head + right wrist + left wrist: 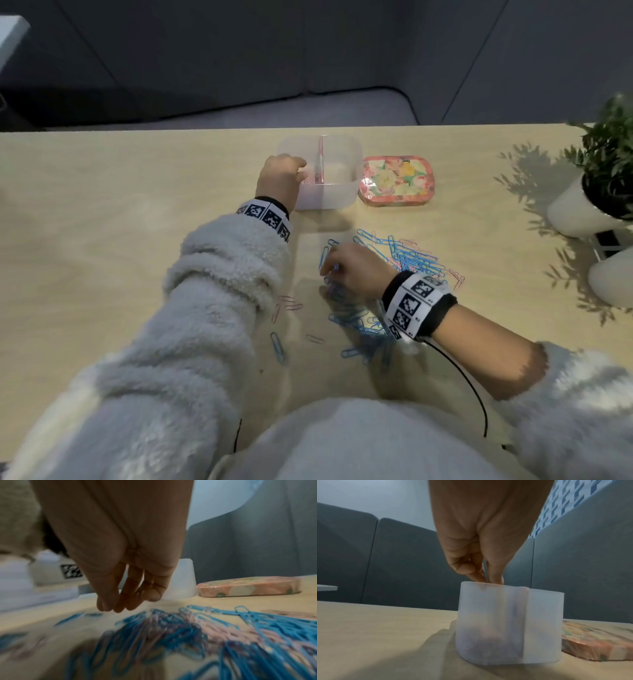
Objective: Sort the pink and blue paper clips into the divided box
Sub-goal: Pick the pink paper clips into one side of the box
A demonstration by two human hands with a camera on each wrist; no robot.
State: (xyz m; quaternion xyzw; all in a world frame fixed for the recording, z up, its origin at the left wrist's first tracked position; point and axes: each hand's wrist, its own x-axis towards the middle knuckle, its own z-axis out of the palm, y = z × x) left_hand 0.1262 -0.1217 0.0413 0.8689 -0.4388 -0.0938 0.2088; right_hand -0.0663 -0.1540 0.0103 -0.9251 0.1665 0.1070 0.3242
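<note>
A translucent divided box (329, 197) (488, 615) stands at the back of the table; pink shows dimly through its left compartment. My left hand (301, 171) (489, 580) hovers over that compartment, fingertips bunched at the rim; whether they pinch a clip is hidden. A mixed heap of blue and pink paper clips (407, 257) (188, 622) spreads in front of the box, with more blue ones (356, 322) nearer me and a few pink ones (289, 305) to the left. My right hand (330, 269) (120, 605) hangs just above the heap's left edge, fingers straight and empty.
A floral tin (397, 181) (599, 642) (248, 586) lies right of the box. A potted plant (596, 192) and a second white pot (613, 281) stand at the table's right edge. A single blue clip (278, 347) lies near me. A grey sofa sits behind the table.
</note>
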